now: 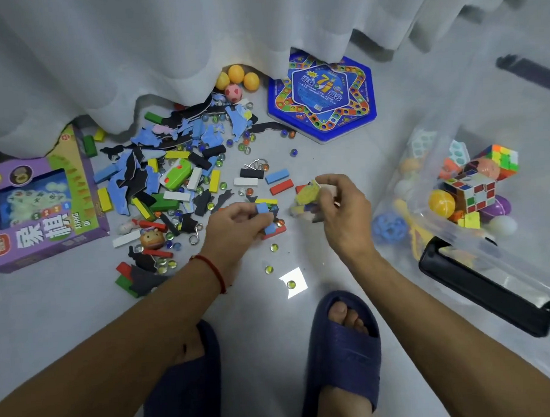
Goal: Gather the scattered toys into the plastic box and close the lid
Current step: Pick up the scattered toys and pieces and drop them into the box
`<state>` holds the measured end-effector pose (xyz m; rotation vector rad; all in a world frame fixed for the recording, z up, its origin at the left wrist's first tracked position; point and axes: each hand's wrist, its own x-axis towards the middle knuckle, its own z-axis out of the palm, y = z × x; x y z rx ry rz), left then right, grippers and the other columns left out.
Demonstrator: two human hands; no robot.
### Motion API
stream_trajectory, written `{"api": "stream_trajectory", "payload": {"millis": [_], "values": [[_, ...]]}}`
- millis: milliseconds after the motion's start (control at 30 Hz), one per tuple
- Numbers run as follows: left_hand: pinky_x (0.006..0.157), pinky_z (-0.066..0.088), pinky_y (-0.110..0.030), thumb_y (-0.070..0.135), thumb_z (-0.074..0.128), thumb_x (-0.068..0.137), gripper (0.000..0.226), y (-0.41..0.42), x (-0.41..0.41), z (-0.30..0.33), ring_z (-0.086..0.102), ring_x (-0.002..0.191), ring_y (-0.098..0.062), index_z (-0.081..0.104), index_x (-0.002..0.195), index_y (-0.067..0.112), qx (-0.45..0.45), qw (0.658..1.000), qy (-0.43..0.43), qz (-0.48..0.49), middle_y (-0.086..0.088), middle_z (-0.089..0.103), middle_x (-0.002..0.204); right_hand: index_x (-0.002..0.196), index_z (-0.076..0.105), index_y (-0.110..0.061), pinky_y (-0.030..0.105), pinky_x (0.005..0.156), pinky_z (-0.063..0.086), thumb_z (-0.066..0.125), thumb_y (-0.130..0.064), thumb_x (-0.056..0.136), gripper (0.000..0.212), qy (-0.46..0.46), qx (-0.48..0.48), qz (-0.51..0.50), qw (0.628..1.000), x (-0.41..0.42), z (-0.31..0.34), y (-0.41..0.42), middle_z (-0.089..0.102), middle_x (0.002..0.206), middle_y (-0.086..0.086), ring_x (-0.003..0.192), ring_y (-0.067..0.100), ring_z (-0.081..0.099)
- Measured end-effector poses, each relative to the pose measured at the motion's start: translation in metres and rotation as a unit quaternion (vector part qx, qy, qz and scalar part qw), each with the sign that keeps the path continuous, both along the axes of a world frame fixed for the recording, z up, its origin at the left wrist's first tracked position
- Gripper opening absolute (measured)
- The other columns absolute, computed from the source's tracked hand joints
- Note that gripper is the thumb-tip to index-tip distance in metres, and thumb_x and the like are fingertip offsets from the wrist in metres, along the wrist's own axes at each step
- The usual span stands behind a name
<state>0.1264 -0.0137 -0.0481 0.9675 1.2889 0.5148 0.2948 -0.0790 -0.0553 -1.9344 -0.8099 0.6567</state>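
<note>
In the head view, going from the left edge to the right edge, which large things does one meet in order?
Purple cardboard toy box → pile of coloured blocks and foam puzzle pieces → left hand → right hand → clear plastic box holding puzzle cubes and balls.

Clear glossy plastic box (458, 254); cloth curtain (165, 39); glass marbles (269, 269); smooth floor (266, 334).
</note>
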Motion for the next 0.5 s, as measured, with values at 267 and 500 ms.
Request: {"api": "stream_trajectory", "payload": {"millis": [267, 500], "values": [[0.084, 0.059, -0.034, 0.008, 0.064, 0.092, 0.014, -0.033, 0.087, 0.12, 0.072, 0.079, -0.021, 0.063, 0.104, 0.002, -0.065, 0.971, -0.205, -0.105, -0.011, 0.068, 0.093, 0.113, 0.061, -0.018, 0.034, 0.071, 0.058, 0.046, -0.013, 0.102, 0.019, -0.035, 0.167, -0.105, 0.98, 0.032, 0.145, -0.074, 0.073, 0.098, 0.007, 0.082, 0.015, 0.076], [0.09, 0.057, -0.043, -0.006, 0.057, 0.088, 0.032, -0.06, 0.183, 0.177, 0.06, 0.103, -0.025, 0.057, 0.114, 0.012, 0.045, 0.952, -0.106, -0.284, -0.013, 0.054, 0.116, 0.127, 0.057, 0.004, 0.028, 0.072, 0.056, 0.05, 0.003, 0.095, 0.033, 0.152, 0.082, -0.272, 0.947, 0.132, 0.169, -0.13, 0.063, 0.088, 0.005, 0.067, 0.009, 0.064]]}}
